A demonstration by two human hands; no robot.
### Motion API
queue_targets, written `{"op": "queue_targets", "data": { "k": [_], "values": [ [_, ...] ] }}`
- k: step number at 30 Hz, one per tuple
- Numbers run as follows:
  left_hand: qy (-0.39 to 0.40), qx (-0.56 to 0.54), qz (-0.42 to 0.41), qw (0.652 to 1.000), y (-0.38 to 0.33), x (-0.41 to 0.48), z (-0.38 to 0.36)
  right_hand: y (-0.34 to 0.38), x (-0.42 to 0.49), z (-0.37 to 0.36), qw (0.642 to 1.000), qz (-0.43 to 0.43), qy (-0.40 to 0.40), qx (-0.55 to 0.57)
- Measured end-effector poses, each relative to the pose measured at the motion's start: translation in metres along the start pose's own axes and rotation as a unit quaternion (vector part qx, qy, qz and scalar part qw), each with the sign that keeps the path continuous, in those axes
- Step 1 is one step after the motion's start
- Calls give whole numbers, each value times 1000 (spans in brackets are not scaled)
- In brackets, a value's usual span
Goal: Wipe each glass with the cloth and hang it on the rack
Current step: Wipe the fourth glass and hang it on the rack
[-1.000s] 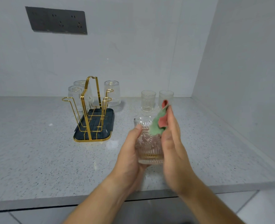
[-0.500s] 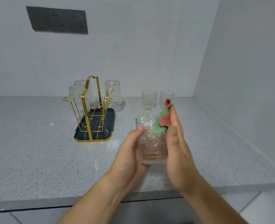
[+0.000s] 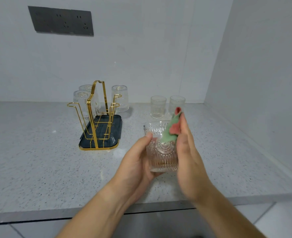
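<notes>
Rotated slightly, glass (image 3: 162, 152) upright, mouth up, cloth (image 3: 169, 135) over rim

left hand (image 3: 135, 163) and right hand (image 3: 189, 162) bare, both forearms (image 3: 97, 212) bare to the frame edge

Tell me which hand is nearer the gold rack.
Left. The left hand grips the glass just right of the rack, on the glass's rack side. The right hand, pinching the cloth, is on the glass's far side, farther from the rack.
</notes>
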State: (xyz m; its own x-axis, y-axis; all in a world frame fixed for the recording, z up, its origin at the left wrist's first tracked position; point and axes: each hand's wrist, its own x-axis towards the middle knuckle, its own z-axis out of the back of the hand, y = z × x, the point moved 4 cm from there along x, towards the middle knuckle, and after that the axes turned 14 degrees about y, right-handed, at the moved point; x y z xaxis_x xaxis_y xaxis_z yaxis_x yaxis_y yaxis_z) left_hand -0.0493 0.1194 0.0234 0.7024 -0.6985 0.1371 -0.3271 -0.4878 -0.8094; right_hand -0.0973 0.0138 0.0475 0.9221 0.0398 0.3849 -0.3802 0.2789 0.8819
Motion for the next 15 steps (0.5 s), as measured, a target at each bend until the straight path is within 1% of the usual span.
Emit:
{"op": "queue_targets", "data": {
  "k": [2, 4, 7, 10, 12, 15],
  "values": [
    [12, -5, 4, 1000, -1, -2, -7, 3, 4, 4, 1000, -5, 0, 14],
    [14, 11, -5, 1000, -3, 0, -7, 5, -3, -3, 1000, 10, 12, -27],
    [-32, 30, -12, 999, -7, 5, 4, -4, -21, -19, 994, 32, 25, -102],
    [-45, 22, -18, 999, -6, 7, 11, -14, -29, -28, 992, 39, 13, -121],
    [-38, 12, -16, 999, -4, 6, 10, -14, -30, -26, 992, 39, -2, -118],
    [-8, 19, -4, 1000, -2, 4, 3, -5, -19, -15, 996, 20, 22, -84]
  ]
}}
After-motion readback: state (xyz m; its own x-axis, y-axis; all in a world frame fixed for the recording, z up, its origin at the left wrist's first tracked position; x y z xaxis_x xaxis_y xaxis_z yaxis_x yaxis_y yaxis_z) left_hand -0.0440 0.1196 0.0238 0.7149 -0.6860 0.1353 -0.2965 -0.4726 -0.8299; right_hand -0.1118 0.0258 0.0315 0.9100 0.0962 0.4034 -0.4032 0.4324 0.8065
